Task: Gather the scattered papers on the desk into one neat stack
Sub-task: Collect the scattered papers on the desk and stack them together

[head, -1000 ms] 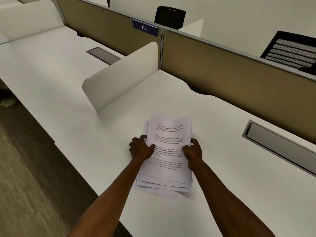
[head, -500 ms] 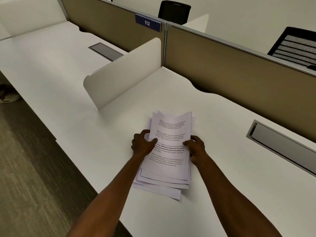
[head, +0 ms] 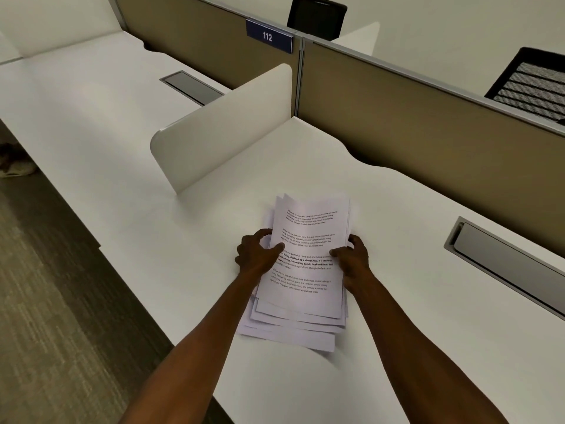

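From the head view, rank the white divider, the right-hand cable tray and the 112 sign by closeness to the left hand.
From the left hand:
1. White divider, just beyond it to the left.
2. Cable tray, across the papers, far right.
3. 112 sign, up on the partition.

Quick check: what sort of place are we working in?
Most likely an open-plan office: rows of white desks split by tan partitions, a numbered sign reading 112, and black mesh chairs behind.

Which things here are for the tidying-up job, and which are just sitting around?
For the job:
- pile of printed papers, edges not yet lined up
- left hand and right hand, gripping the pile's sides
- white desk under it

Just there:
- white divider panel
- metal cable hatch
- 112 sign
- black chairs
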Motion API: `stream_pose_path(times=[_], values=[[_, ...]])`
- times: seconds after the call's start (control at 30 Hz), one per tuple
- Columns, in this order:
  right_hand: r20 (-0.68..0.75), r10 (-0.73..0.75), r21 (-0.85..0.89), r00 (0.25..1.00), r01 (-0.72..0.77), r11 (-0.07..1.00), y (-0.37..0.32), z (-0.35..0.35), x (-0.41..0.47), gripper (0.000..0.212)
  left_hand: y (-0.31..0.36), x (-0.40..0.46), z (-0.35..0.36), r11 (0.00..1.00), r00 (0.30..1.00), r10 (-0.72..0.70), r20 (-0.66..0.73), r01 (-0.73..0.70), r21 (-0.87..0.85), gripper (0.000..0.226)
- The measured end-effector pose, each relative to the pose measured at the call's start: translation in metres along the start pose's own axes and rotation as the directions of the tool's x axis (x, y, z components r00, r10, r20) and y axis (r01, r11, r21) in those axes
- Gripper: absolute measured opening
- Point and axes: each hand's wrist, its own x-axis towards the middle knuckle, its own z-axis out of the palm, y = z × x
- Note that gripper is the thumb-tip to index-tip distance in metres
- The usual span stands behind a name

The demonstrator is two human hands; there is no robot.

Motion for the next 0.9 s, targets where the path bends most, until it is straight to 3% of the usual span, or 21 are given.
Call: stream_pose_path(times=[0.13, 0.27, 0.37, 0.53, 0.73, 0.9], values=[[0.03, -0.025, 0.039, 0.999, 0.024, 0.999, -0.002, 0.0, 0.01, 0.062, 0.0, -0.002, -0.001, 0.995, 1.0, 0.019, 0.005, -0.018, -0.101, 0.064], [0.012, -0.068, -0.277, 0.998, 0.069, 0.958, -0.002, 0.002, 0.012, 0.037, 0.004, -0.001, 0.001, 0.997, 0.999, 0.023, 0.031, -0.02, -0.074, 0.073], [0.027, -0.169, -0.425, 0.985, 0.165, 0.89, -0.005, 0.007, 0.008, 0.045, 0.004, 0.003, 0.009, 0.999, 1.0, -0.026, 0.014, 0.026, -0.047, 0.082], [0.091, -0.032, -0.228, 0.995, 0.052, 0.972, -0.008, 0.016, 0.011, 0.068, 0.012, 0.002, 0.018, 0.997, 0.996, -0.077, -0.041, 0.077, -0.016, 0.077], [0.179, 0.217, 0.044, 0.96, -0.228, 0.973, -0.016, 0.007, 0.008, 0.048, 0.003, 0.015, 0.017, 0.992, 0.998, -0.053, 0.012, 0.055, -0.118, 0.081], [0.186, 0.266, 0.017, 0.946, -0.274, 0.962, 0.0, -0.01, -0.003, 0.042, 0.011, -0.008, 0.012, 0.996, 0.996, 0.007, 0.093, 0.002, -0.091, 0.074]])
